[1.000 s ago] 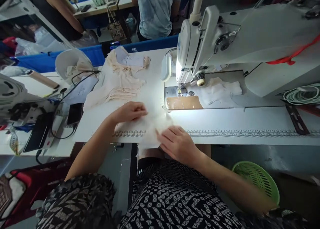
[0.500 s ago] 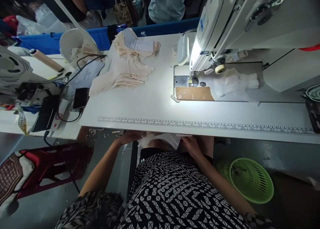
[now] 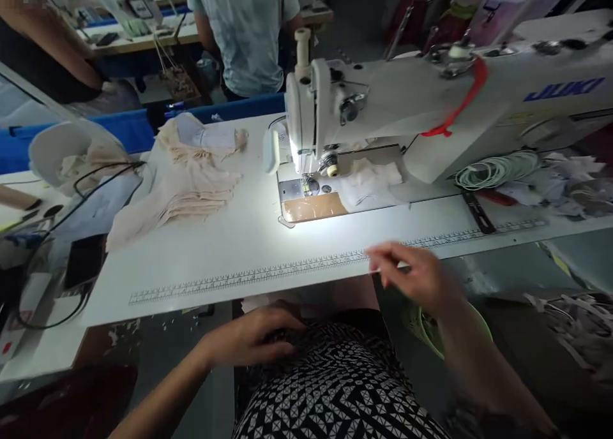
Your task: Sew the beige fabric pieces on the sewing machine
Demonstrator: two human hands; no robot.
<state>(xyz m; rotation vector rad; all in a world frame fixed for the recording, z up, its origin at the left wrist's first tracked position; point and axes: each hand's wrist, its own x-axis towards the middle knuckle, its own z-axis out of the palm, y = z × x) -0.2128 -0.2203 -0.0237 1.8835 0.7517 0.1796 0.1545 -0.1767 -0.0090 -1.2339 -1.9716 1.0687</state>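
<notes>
My left hand [image 3: 258, 335] is over my lap below the table's front edge, its thumb and fingers apart with nothing visible between them. Slightly blurred, my right hand [image 3: 414, 273] hovers over the front edge by the printed ruler [image 3: 297, 268], fingers loosely bent and no object seen in it. Pale fabric [image 3: 275, 298] lies on my lap, partly under the table. Behind the ruler stands the sewing machine [image 3: 306, 126], its needle area lit. White fabric [image 3: 371, 178] rests on its bed, and stacked beige pieces [image 3: 191, 193] lie to the left.
A dark-handled tool [image 3: 479, 212] and coiled pale cord [image 3: 498, 170] lie at the right of the table. A green basket [image 3: 481, 321] is on the floor below. Cables and a phone [image 3: 86, 260] are at the left. Another person [image 3: 244, 37] is beyond the blue cloth.
The view has turned right. My right hand has left the fabric on my lap and risen over the table edge; my left hand has let go and moved back over my lap.
</notes>
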